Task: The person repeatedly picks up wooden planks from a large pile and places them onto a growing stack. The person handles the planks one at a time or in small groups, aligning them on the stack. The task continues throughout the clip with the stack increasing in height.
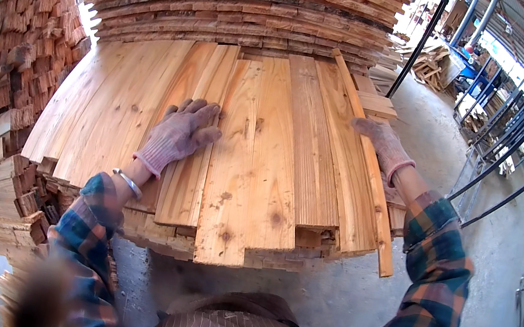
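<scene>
Wooden boards [255,162] lie side by side as the top layer of a stack in front of me, their near ends uneven. My left hand [180,131], in a pale pinkish knit glove, rests on the boards left of the middle with its fingers apart. On the right side, a narrow wooden strip [372,183] stands on its edge along the outermost board, its near end jutting toward me. My right hand [385,143], gloved the same way, grips this strip from its outer side, fingertips over its top edge. Part of its palm side is hidden.
Behind the boards rises a tall stack of planks [249,0]. Piled cut wood [32,53] stands at the left. Black metal frames [508,158] stand on the concrete floor [435,138] at the right, and short boards [377,105] stick out beside my right hand.
</scene>
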`<act>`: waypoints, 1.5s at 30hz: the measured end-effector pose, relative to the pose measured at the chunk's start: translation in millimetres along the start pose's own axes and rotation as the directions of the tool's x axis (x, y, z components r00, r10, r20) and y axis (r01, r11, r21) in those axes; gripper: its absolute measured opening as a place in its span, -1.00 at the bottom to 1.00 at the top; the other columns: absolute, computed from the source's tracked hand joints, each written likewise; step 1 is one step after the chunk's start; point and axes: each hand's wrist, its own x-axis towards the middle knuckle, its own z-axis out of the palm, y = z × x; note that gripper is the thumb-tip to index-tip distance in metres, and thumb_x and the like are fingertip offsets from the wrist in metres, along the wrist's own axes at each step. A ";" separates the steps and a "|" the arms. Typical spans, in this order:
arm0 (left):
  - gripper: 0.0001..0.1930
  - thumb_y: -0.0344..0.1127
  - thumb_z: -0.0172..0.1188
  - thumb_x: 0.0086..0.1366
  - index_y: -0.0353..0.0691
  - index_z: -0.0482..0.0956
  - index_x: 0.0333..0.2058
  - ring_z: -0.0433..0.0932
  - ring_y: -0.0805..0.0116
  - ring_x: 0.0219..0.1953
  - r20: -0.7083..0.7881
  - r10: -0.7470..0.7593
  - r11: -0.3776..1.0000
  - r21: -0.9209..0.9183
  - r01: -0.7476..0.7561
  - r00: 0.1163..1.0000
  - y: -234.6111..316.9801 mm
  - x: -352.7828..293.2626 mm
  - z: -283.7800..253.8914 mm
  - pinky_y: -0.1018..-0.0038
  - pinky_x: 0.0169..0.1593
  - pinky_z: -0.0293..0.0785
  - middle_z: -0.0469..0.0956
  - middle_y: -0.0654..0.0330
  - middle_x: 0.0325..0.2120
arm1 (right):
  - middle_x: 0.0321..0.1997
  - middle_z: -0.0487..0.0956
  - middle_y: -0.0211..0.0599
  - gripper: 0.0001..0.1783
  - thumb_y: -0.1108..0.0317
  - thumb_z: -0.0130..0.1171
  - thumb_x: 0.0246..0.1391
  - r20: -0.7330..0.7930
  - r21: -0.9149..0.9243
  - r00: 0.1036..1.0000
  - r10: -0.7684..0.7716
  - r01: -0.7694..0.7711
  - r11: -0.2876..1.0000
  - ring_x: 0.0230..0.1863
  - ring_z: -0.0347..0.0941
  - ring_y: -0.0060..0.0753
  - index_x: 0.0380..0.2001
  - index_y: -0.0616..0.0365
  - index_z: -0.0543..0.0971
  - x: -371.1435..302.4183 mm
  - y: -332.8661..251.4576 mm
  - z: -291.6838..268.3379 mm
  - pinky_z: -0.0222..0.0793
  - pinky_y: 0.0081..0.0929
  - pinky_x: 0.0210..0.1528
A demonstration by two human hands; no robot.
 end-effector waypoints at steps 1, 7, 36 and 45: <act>-0.36 0.17 0.01 0.33 -0.16 0.37 0.21 0.27 0.09 0.28 0.001 -0.006 1.000 -0.021 0.006 1.000 -3.4 -0.9 -0.9 0.22 0.34 0.08 0.38 0.07 0.18 | -0.17 0.64 -0.14 -0.45 -0.04 0.21 0.08 -0.019 0.101 0.999 0.025 -0.023 0.995 -0.18 0.56 -0.32 -0.18 0.33 0.64 -5.6 -4.8 6.1 0.43 -0.39 -0.14; -0.35 0.09 0.10 0.33 -0.25 0.34 0.23 0.35 0.14 0.24 -0.029 -0.089 0.918 -0.390 0.071 0.996 -19.4 -3.8 -0.6 0.31 0.27 0.26 0.43 -0.02 0.17 | 0.00 0.57 0.13 -0.24 -0.05 0.27 -0.01 -0.081 -0.527 0.992 -0.093 0.037 0.849 -0.03 0.54 -0.06 0.19 0.18 0.43 -6.8 -18.4 -0.9 0.43 -0.27 0.00; -0.66 -0.22 0.08 0.39 -0.45 0.46 -0.08 0.63 0.28 -0.20 0.304 -0.430 -0.096 -0.952 0.291 0.850 51.7 -241.2 15.4 0.41 -0.15 0.59 0.61 -0.08 -0.20 | 0.04 0.41 -0.10 -0.37 0.24 0.12 -0.02 0.587 -0.686 0.508 -0.630 0.725 -0.054 -0.03 0.39 -0.10 0.19 -0.49 0.42 -197.4 -45.7 153.0 0.32 -0.16 0.14; -0.34 -0.02 0.22 0.19 -0.24 0.35 0.20 0.28 -0.13 0.23 -0.352 0.370 0.883 -0.154 -0.443 0.860 134.0 -139.0 17.9 -0.09 0.29 0.13 0.38 -0.04 0.14 | 0.28 0.32 0.10 -0.13 0.14 0.42 -0.17 0.482 -0.562 0.802 -0.353 0.592 0.578 0.29 0.24 0.14 0.30 -0.27 0.36 -68.1 -95.1 102.2 0.21 -0.20 0.32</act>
